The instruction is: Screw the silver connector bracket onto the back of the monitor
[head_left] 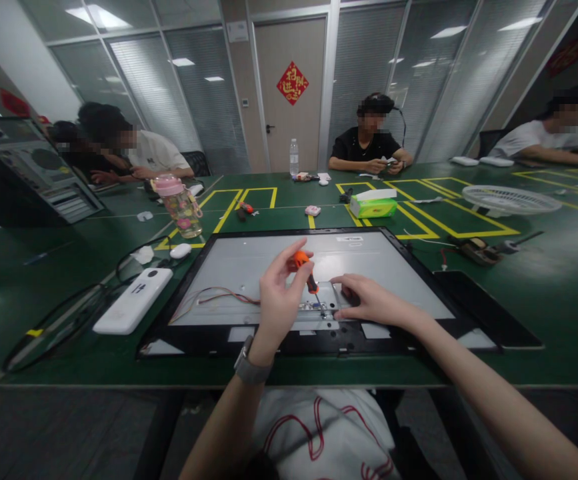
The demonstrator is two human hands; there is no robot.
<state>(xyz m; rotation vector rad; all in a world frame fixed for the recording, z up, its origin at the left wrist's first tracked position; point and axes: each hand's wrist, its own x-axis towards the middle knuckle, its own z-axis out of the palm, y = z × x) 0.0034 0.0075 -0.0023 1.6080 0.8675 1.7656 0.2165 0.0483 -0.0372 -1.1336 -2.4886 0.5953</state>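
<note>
My left hand (281, 293), with a grey-banded watch on its wrist, is closed on a screwdriver (300, 259) with an orange and black handle. The screwdriver tilts, its tip down at a small circuit board (313, 307) near the front edge of a flat display panel (229, 267). To the right of the tip, my right hand (363, 300) rests on the panel, thumb and forefinger apart on either side of a gap; its other fingers curl under. Thin coloured wires (219, 292) run left from the board. Whether the tip sits in a screw is too small to tell.
Left of the panel lie a white power bank (133, 301), black cables (53, 327) and a pink-lidded bottle (179, 208). A tissue pack (373, 203) stands behind it. At right are a black phone-like slab (479, 310), a multimeter-like device (476, 250) and a white fan grille (511, 199). Several people sit around.
</note>
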